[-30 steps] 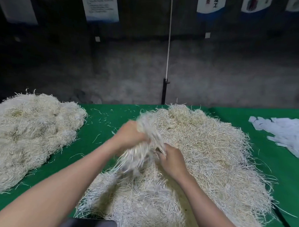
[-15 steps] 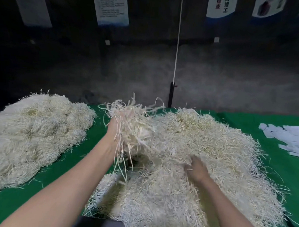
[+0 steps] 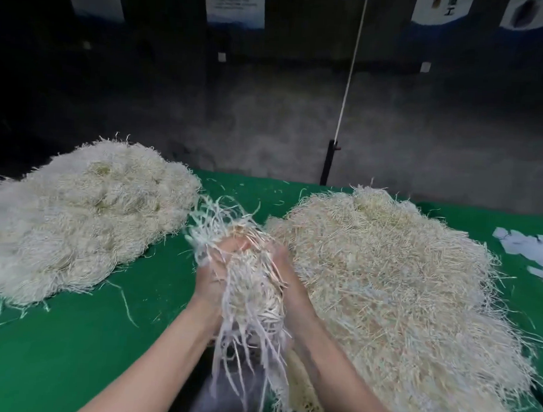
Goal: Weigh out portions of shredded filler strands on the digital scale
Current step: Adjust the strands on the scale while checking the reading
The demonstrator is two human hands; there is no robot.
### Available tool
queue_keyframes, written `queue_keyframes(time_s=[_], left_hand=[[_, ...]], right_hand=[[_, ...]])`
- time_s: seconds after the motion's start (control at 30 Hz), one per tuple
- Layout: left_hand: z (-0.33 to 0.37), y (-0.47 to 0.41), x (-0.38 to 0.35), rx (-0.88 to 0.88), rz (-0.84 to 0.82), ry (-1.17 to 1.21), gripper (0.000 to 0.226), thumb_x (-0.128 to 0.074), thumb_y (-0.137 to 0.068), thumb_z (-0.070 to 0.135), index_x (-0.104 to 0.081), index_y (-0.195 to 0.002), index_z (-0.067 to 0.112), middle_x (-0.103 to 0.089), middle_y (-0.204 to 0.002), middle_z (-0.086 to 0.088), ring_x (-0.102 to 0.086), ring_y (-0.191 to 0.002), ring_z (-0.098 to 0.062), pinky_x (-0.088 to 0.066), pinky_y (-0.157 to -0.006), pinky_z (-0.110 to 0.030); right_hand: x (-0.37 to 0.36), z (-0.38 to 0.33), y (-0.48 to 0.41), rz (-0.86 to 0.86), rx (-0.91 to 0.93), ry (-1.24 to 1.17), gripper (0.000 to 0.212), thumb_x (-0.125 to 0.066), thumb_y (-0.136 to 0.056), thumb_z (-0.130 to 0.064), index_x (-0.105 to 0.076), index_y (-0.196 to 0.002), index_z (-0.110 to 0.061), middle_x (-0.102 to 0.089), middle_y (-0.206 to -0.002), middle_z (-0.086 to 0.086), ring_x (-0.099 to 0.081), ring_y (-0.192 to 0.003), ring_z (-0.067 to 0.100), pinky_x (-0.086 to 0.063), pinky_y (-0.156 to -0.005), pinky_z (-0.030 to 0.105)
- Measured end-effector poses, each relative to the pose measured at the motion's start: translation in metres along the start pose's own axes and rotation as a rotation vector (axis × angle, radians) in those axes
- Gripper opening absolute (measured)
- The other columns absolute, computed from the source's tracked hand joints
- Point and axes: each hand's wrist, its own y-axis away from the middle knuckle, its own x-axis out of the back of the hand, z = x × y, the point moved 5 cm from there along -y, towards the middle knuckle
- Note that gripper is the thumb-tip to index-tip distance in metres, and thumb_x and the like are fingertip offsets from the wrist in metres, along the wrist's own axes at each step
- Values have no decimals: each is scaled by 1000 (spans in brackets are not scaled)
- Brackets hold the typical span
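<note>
Your bench (image 3: pixel 71 352) was bright green all over. The bunch of strands (image 3: pixel 250 298) you held was creamy white, with some pale yellow bits. The pile on your left (image 3: pixel 76 222) looked whiter, and the big pile on your right (image 3: pixel 400 289) looked more yellow, like straw. The paper scraps (image 3: pixel 539 251) at the far right were plain white. The wall (image 3: pixel 422 134) behind was dark grey.

Green table (image 3: pixel 71 352): left strand pile (image 3: pixel 76 222), right strand pile (image 3: pixel 400 289), white scraps (image 3: pixel 539 251).
</note>
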Motion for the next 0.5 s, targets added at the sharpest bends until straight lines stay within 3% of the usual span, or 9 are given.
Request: queue_keyframes(time_s=[0.07, 0.1, 0.13, 0.17, 0.23, 0.3, 0.33, 0.4, 0.5], left_hand=[[-8, 16, 20, -37, 96, 17, 23, -41, -97, 3, -59, -101, 17, -58, -121, -25, -49, -119, -33, -40, -96, -22], [-13, 24, 28, -55, 119, 9, 26, -41, -97, 2, -58, -109, 17, -63, -115, -14, -54, -113, -24, -41, -89, -12], [-19, 32, 35, -60, 112, 5, 23, -44, -96, 10, -60, -104, 23, -66, -97, 5, -59, -95, -11, -43, -79, -6], [-27, 36, 40, -14, 77, 2, 17, -47, -93, 24, -64, -92, 25, -62, -79, 15, -58, -75, -4, -47, -79, -10], [-43, 40, 58, 90, -18, 7, 20, -50, -87, 38, -58, -78, 23, -56, -71, 12, -55, -67, -7, -50, -88, -32], [-57, 32, 78, 121, -231, -80, 11, -57, -91, 21, -62, -98, 15, -64, -92, 5, -64, -91, -20, -50, -86, -27], [-65, 28, 88, 125, -393, -144, 18, -59, -90, 15, -63, -107, 10, -67, -102, 1, -61, -103, -25, -48, -92, -24], [-86, 28, 111, 322, -596, -192, 32, -66, -82, 16, -62, -109, -1, -66, -115, -14, -60, -111, -26, -43, -102, -31], [-101, 25, 138, 476, -674, -252, 41, -75, -64, 11, -63, -102, 5, -70, -110, -13, -67, -99, -18, -51, -89, -27]], right_hand=[[-20, 37, 11, 56, -75, -248, 65, -56, -48, -85, -48, -109, -64, -29, -142, -22, -36, -131, 14, -37, -105, 47], [-32, 52, 16, 49, -111, -304, 95, -64, -40, -85, -43, -126, -53, -25, -147, -17, -31, -137, 23, -30, -109, 50], [-44, 68, 20, 46, -155, -284, 118, -69, -33, -85, -31, -139, -46, -22, -150, -15, -27, -139, 26, -25, -112, 51], [-51, 80, 24, 87, -191, -240, 130, -73, -31, -82, -22, -144, -43, -21, -152, -11, -27, -139, 27, -26, -112, 52], [-54, 100, 26, 162, -266, -147, 120, -83, -41, -67, -28, -143, -36, -27, -153, 1, -40, -131, 24, -40, -104, 48], [-45, 112, 24, 244, -307, -34, 81, -83, -65, -42, -42, -134, -28, -37, -148, 5, -54, -117, 19, -52, -90, 34], [-38, 117, 25, 257, -329, 37, 77, -79, -72, -31, -39, -137, -27, -35, -149, 5, -51, -121, 21, -50, -93, 32], [-28, 126, 28, 260, -350, 192, 86, -74, -78, -25, -24, -147, -18, -24, -154, 3, -36, -134, 22, -36, -104, 31], [-31, 130, 36, 202, -379, 379, 85, -70, -83, -24, -18, -149, -15, -18, -156, 1, -48, -119, 14, -39, -96, 17]])
